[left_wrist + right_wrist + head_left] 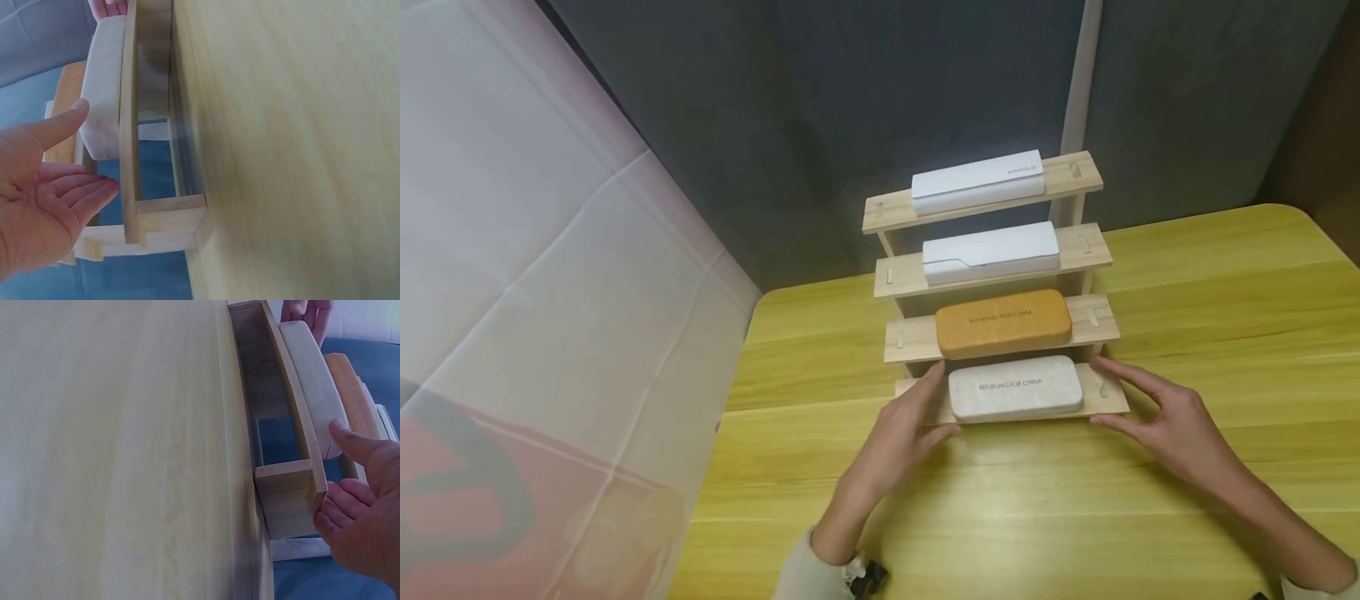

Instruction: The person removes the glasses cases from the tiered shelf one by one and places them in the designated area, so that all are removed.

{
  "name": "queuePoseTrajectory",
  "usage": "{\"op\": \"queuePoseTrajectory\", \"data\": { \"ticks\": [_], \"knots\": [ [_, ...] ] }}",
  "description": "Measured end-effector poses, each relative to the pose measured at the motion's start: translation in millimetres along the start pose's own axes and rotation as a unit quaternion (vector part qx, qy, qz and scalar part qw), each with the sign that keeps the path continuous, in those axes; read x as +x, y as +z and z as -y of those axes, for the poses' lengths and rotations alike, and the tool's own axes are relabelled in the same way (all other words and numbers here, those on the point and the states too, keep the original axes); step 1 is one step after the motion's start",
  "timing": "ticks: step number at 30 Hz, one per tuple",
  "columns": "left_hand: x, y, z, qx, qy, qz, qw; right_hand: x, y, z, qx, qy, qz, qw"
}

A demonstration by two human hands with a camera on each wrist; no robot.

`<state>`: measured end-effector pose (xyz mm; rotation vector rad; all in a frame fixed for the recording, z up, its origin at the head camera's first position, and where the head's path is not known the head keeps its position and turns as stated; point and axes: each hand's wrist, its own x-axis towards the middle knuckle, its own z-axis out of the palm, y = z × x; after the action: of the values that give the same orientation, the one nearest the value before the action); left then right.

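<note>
A pale marbled glasses case [1015, 403] lies on the lowest step of a wooden stepped rack [913, 273]. At the case's left end is my left hand [887, 437], its thumb and fingers spread around the step's end and holding nothing. My right hand [1180, 429] is at the right end in the same way, fingers extended. In the right wrist view its thumb [353, 442] is close to the case [315, 394]; whether they touch I cannot tell. In the left wrist view the left thumb [62, 127] is beside the case [106, 94].
An orange glasses case [1003, 332] lies one step higher. Above it are a white case [992, 250] and, on the top step, another white case [977, 179]. The rack stands on a yellow wood-grain table [790, 467], with a dark curtain behind and a pale cloth [587, 250] at left.
</note>
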<state>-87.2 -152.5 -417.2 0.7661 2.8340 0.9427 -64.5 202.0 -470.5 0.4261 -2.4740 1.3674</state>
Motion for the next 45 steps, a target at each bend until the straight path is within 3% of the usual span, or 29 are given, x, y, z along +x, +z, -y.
{"op": "queuePoseTrajectory", "data": {
  "ticks": [12,21,45],
  "knots": [
    [12.3,7.6,0.0,-0.024,-0.037,0.028,0.9986,0.3,1.3,-4.0,0.012,0.019,-0.011,1.0],
    [16.8,12.5,0.6,-0.021,-0.034,0.025,0.9989,2.6,1.6,-8.6,0.004,0.057,0.015,0.998],
    [17.6,18.0,3.4,-0.034,-0.003,0.022,0.9992,15.4,0.6,-7.2,-0.017,0.076,0.078,0.994]
  ]
}}
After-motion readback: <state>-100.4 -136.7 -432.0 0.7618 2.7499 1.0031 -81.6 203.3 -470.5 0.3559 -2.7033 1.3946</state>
